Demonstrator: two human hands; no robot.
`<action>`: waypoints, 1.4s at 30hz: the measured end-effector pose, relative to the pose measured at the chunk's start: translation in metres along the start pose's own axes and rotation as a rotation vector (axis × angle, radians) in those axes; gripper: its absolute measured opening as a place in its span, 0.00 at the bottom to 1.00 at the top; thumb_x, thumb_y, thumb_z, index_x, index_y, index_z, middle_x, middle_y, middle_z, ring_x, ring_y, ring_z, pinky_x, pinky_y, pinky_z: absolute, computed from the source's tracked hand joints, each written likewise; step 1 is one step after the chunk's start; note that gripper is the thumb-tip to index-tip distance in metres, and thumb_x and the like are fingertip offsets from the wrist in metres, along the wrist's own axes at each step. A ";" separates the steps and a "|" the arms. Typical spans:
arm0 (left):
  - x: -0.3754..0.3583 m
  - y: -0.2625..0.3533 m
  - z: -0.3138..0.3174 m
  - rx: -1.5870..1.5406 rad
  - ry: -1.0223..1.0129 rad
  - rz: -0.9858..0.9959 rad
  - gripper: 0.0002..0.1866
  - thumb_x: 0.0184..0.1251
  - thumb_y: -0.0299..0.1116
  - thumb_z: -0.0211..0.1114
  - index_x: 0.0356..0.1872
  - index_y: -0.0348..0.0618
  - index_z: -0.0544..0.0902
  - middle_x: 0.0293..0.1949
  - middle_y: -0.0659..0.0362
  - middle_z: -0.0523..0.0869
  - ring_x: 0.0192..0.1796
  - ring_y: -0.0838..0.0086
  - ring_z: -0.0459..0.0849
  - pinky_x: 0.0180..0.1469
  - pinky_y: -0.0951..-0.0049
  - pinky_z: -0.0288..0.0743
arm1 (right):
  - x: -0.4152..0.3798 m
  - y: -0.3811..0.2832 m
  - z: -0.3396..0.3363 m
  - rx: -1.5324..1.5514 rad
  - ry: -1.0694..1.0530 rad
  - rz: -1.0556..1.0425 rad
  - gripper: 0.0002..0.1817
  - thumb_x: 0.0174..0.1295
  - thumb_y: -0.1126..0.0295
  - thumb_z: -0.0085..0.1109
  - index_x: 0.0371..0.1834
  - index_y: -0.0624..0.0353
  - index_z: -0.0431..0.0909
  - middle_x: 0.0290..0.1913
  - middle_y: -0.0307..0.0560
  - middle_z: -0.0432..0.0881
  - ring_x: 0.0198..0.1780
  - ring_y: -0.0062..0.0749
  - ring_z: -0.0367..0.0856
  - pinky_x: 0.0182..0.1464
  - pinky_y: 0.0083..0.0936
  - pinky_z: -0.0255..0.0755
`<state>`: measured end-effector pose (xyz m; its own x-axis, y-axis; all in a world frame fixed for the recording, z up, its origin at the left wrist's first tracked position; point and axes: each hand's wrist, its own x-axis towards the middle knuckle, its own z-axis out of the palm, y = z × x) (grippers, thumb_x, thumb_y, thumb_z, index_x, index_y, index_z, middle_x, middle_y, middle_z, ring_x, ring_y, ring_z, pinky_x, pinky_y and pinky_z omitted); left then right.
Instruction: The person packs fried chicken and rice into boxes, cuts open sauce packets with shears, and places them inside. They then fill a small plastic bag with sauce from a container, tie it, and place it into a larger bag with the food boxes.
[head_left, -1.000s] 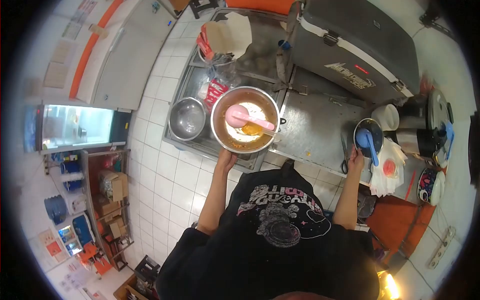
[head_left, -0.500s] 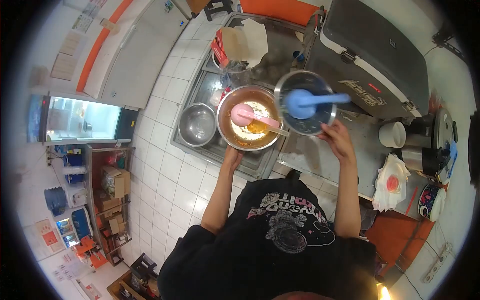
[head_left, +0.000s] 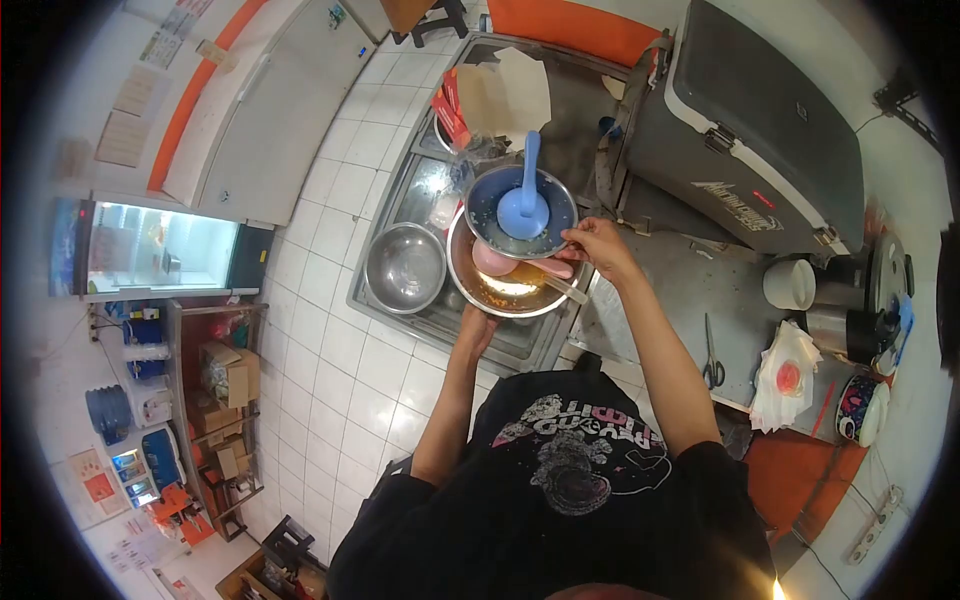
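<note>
My right hand [head_left: 597,245] grips the rim of a metal mixing bowl [head_left: 478,212], with a blue ladle [head_left: 524,208] lying in it, handle pointing away from me. This bowl is above a larger metal bowl [head_left: 460,276] and covers its far part. Inside the larger bowl are a pink ladle [head_left: 493,260], orange-brown residue and a pale handle that sticks out over the right rim. My left hand [head_left: 478,328] holds the larger bowl from its near side, fingers mostly hidden beneath it. To the left, another metal bowl [head_left: 405,268] rests on the sink top.
An opened cardboard food box [head_left: 505,95] and clear plastic lie behind the bowls on the metal sink top [head_left: 365,290]. A big grey cooler box [head_left: 750,130] stands at the right. Scissors [head_left: 711,352], papers [head_left: 783,378] and a white container [head_left: 789,285] sit on the right-hand table.
My right hand has carried the bowl with the blue ladle leftward, from beside the larger bowl to above it. The blue ladle's handle has swung from pointing right to pointing away. Scissors have come into view.
</note>
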<state>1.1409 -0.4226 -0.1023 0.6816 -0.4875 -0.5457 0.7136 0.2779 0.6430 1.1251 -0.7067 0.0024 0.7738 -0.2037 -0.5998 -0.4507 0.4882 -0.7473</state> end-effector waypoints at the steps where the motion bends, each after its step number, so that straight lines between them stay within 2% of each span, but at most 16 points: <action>1: -0.001 0.002 0.002 0.001 0.011 -0.013 0.24 0.78 0.40 0.53 0.69 0.43 0.65 0.66 0.59 0.73 0.66 0.71 0.74 0.67 0.67 0.71 | 0.000 0.001 -0.002 -0.005 0.016 -0.020 0.11 0.64 0.73 0.64 0.36 0.65 0.69 0.35 0.52 0.81 0.32 0.38 0.88 0.34 0.23 0.86; 5: 0.000 0.008 -0.010 0.197 -0.002 -0.043 0.22 0.78 0.36 0.53 0.69 0.43 0.65 0.65 0.59 0.74 0.64 0.72 0.76 0.63 0.69 0.73 | 0.001 0.004 -0.010 -0.043 0.050 -0.030 0.12 0.64 0.72 0.64 0.37 0.67 0.70 0.33 0.53 0.82 0.31 0.39 0.88 0.32 0.23 0.85; 6: 0.000 0.017 -0.018 0.574 0.075 -0.132 0.22 0.77 0.31 0.52 0.68 0.42 0.66 0.60 0.59 0.78 0.56 0.74 0.80 0.54 0.74 0.76 | 0.004 0.011 -0.015 -0.051 0.040 -0.048 0.12 0.64 0.71 0.64 0.39 0.68 0.72 0.31 0.52 0.82 0.29 0.37 0.87 0.31 0.22 0.85; 9: -0.004 0.028 -0.025 0.421 0.060 -0.051 0.21 0.74 0.26 0.51 0.66 0.43 0.69 0.54 0.61 0.82 0.49 0.78 0.81 0.46 0.79 0.75 | -0.005 0.007 -0.014 -0.126 0.070 -0.038 0.13 0.65 0.70 0.63 0.41 0.70 0.73 0.31 0.51 0.82 0.28 0.33 0.87 0.30 0.22 0.84; 13: -0.002 0.048 -0.027 0.572 0.014 -0.076 0.20 0.71 0.27 0.54 0.63 0.42 0.72 0.52 0.62 0.82 0.45 0.80 0.79 0.40 0.80 0.72 | -0.007 0.007 -0.017 -0.163 0.065 -0.053 0.16 0.68 0.65 0.61 0.45 0.71 0.75 0.31 0.50 0.83 0.26 0.30 0.86 0.27 0.20 0.82; 16: -0.011 0.076 -0.012 0.822 -0.047 -0.096 0.20 0.72 0.27 0.53 0.63 0.40 0.72 0.54 0.61 0.82 0.49 0.77 0.81 0.46 0.76 0.77 | -0.012 0.002 -0.023 -0.172 0.048 -0.054 0.18 0.69 0.62 0.59 0.47 0.70 0.75 0.32 0.50 0.83 0.26 0.31 0.86 0.26 0.21 0.81; 20: -0.012 0.086 -0.015 0.678 -0.032 -0.042 0.16 0.71 0.26 0.52 0.58 0.36 0.74 0.49 0.57 0.84 0.48 0.75 0.84 0.48 0.72 0.81 | -0.029 0.001 -0.038 -0.153 0.138 -0.060 0.19 0.70 0.61 0.58 0.49 0.69 0.75 0.33 0.50 0.83 0.26 0.32 0.85 0.26 0.22 0.79; 23: -0.013 0.104 -0.032 0.836 -0.118 -0.108 0.14 0.73 0.26 0.54 0.56 0.34 0.75 0.50 0.55 0.83 0.46 0.73 0.86 0.52 0.70 0.82 | -0.042 0.016 -0.071 -0.066 0.199 -0.079 0.17 0.70 0.62 0.57 0.50 0.67 0.75 0.33 0.49 0.83 0.26 0.31 0.84 0.27 0.22 0.77; 27: -0.025 0.127 -0.028 1.114 -0.232 -0.175 0.04 0.66 0.22 0.58 0.34 0.33 0.81 0.29 0.54 0.87 0.31 0.69 0.88 0.33 0.70 0.85 | -0.057 0.053 -0.130 -0.141 0.400 -0.019 0.16 0.68 0.64 0.59 0.52 0.64 0.75 0.36 0.48 0.83 0.27 0.29 0.83 0.27 0.22 0.77; 29: -0.035 0.132 -0.012 1.128 -0.338 -0.338 0.03 0.62 0.23 0.62 0.32 0.34 0.83 0.29 0.53 0.88 0.30 0.71 0.88 0.27 0.71 0.82 | -0.049 0.083 -0.187 -0.459 0.464 -0.170 0.17 0.62 0.68 0.61 0.51 0.64 0.77 0.37 0.48 0.84 0.26 0.28 0.82 0.27 0.22 0.77; 31: -0.038 0.114 -0.006 1.301 -0.385 -0.393 0.04 0.60 0.23 0.64 0.32 0.34 0.85 0.28 0.53 0.88 0.29 0.71 0.88 0.26 0.72 0.81 | -0.046 0.084 -0.215 -0.837 0.699 -0.273 0.12 0.57 0.72 0.58 0.43 0.65 0.80 0.39 0.58 0.84 0.41 0.48 0.85 0.43 0.39 0.79; 33: -0.047 0.089 -0.019 1.355 -0.391 -0.492 0.06 0.57 0.24 0.65 0.33 0.33 0.88 0.26 0.53 0.88 0.25 0.72 0.87 0.24 0.74 0.80 | -0.034 0.085 -0.248 -1.007 0.757 -0.334 0.13 0.58 0.71 0.59 0.45 0.64 0.80 0.44 0.59 0.83 0.47 0.51 0.82 0.48 0.41 0.77; 35: -0.059 0.056 -0.027 1.216 -0.397 -0.669 0.10 0.59 0.20 0.60 0.40 0.30 0.87 0.30 0.51 0.89 0.30 0.69 0.89 0.29 0.73 0.83 | -0.017 0.075 -0.269 -1.175 0.800 -0.398 0.15 0.58 0.70 0.59 0.47 0.62 0.80 0.50 0.60 0.82 0.53 0.54 0.79 0.53 0.43 0.75; 36: -0.068 0.037 -0.038 1.122 -0.377 -0.634 0.11 0.59 0.18 0.58 0.41 0.29 0.86 0.33 0.49 0.90 0.34 0.68 0.89 0.31 0.73 0.84 | -0.008 0.070 -0.276 -1.129 0.884 -0.256 0.18 0.55 0.70 0.60 0.50 0.60 0.79 0.49 0.59 0.82 0.54 0.54 0.79 0.54 0.44 0.74; 37: -0.074 0.028 -0.032 1.248 -0.393 -0.665 0.13 0.62 0.23 0.60 0.45 0.31 0.85 0.35 0.47 0.90 0.35 0.65 0.89 0.37 0.69 0.84 | -0.005 0.070 -0.279 -1.075 0.962 -0.112 0.21 0.53 0.70 0.62 0.53 0.59 0.78 0.48 0.58 0.82 0.54 0.54 0.78 0.56 0.45 0.73; 42: -0.117 0.000 -0.052 1.622 -0.189 -0.481 0.25 0.66 0.39 0.65 0.62 0.40 0.77 0.45 0.45 0.88 0.53 0.55 0.86 0.55 0.62 0.78 | 0.008 0.084 -0.265 -1.271 0.994 -0.238 0.19 0.55 0.69 0.61 0.52 0.58 0.78 0.52 0.61 0.77 0.56 0.59 0.74 0.57 0.47 0.72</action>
<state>1.0697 -0.3226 -0.0662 0.3568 -0.3870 -0.8502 -0.1327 -0.9219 0.3640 0.9753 -0.8925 -0.1414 0.5270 -0.8499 -0.0048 -0.8155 -0.5041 -0.2844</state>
